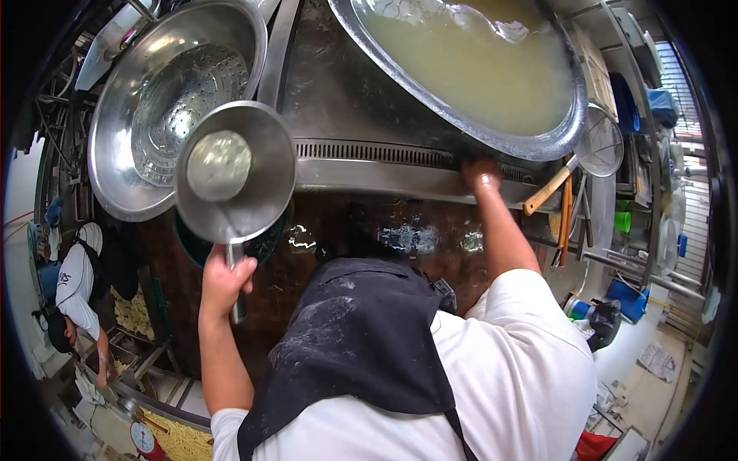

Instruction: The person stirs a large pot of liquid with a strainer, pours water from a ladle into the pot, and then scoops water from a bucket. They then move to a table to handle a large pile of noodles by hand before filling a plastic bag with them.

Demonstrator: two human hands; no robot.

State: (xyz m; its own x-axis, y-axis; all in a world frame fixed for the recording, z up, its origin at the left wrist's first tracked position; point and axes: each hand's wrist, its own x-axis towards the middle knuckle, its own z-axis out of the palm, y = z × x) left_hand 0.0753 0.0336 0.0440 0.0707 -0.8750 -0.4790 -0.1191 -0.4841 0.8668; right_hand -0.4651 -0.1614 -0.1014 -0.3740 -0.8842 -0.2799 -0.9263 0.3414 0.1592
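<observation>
Steel ladle (265,184), held in your left hand (225,278)
Pale liquid (219,165) (shallow) lies beyond those fingers; your right hand's (482,170) fingers I can't read, big pan (530,147) just beyond.

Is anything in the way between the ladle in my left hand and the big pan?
Nothing visible is; only steel counter lies between the ladle and pan. Your right hand is by the pan's near rim.
</observation>
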